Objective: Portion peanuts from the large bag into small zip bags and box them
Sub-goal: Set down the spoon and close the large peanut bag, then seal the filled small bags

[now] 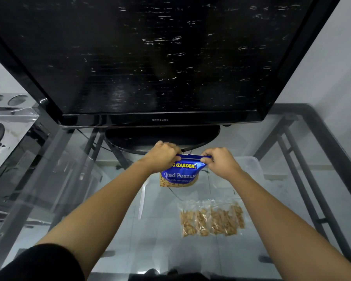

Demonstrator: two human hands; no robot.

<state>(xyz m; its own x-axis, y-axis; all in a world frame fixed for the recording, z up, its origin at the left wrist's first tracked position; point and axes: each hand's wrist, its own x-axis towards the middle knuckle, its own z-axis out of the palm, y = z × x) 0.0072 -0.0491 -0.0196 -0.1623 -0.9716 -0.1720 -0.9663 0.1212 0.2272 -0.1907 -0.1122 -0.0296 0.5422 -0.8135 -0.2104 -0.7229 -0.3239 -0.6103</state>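
Left hand (164, 157) and right hand (221, 162) each pinch the top edge of the blue peanut bag (178, 175), held above the glass tabletop (114, 220). Filled zip bags (212, 220) lie nearer, right. A black television (150, 57) looms just behind; a clear plastic box (249, 165) sits right.

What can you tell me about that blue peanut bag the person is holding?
The blue peanut bag is glossy plastic with yellow and white lettering and a clear lower window showing peanuts. It hangs upright above the glass table, in front of the television stand. The left hand and right hand pinch its top edge at opposite corners; nothing else touches it.
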